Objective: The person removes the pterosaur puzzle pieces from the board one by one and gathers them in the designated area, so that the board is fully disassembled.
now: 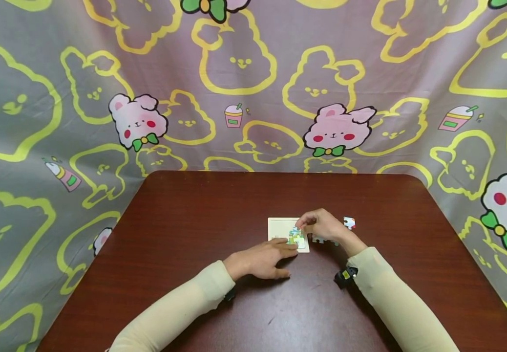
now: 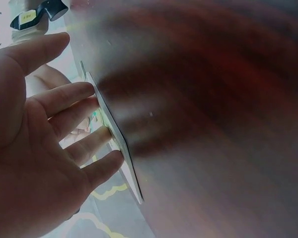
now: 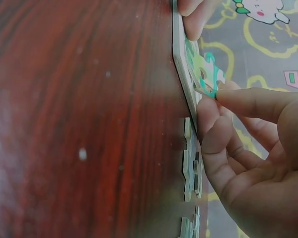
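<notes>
A pale jigsaw board [image 1: 280,226] lies on the table, its picture partly filled with green, yellow and blue. My left hand [image 1: 264,259] rests on the board's near left part with fingers straight; in the left wrist view its fingertips [image 2: 116,158] lie along the board's edge. At the right side of the board, my right hand [image 1: 326,227] pinches a jigsaw piece [image 3: 208,72] with teal edging between thumb and a finger. The right wrist view has that piece tilted up over the board. The fingers hide part of the picture.
Loose jigsaw pieces [image 1: 319,240] lie just right of the board, partly under the right hand. Another loose piece [image 1: 349,222] sits beyond the right wrist. The brown table [image 1: 200,205] ends at a patterned cloth [image 1: 253,127] behind.
</notes>
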`<state>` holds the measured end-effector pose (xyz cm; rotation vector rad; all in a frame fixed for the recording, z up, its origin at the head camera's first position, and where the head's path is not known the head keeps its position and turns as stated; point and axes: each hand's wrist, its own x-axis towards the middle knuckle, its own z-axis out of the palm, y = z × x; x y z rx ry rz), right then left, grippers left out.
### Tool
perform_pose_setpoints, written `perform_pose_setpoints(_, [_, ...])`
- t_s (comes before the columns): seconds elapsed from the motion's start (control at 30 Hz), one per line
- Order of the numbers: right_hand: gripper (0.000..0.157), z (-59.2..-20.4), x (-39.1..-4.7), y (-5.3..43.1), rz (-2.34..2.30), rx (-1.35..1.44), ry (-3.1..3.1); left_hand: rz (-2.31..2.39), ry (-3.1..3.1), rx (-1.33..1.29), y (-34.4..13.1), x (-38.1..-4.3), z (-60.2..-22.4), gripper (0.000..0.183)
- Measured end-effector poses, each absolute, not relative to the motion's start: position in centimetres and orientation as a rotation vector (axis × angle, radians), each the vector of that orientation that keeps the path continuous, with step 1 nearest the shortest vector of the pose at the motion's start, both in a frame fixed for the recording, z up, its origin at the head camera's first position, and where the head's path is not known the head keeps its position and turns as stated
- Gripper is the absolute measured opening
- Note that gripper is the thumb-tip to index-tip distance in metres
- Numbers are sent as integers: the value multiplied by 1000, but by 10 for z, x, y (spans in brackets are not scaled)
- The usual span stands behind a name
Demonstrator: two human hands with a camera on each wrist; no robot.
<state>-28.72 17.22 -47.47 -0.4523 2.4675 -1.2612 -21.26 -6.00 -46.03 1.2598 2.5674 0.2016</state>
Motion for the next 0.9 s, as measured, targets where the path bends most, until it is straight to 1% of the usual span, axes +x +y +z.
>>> perform_pose_setpoints(0.33, [16, -477, -289, 174, -1278, -457, 2426, 199, 2564, 1276, -60, -212, -461, 62])
perform_pose_setpoints(0.9, [18, -473, -289, 174, -1281, -512, 2400, 200, 2561, 1278, -59, -212, -460, 62])
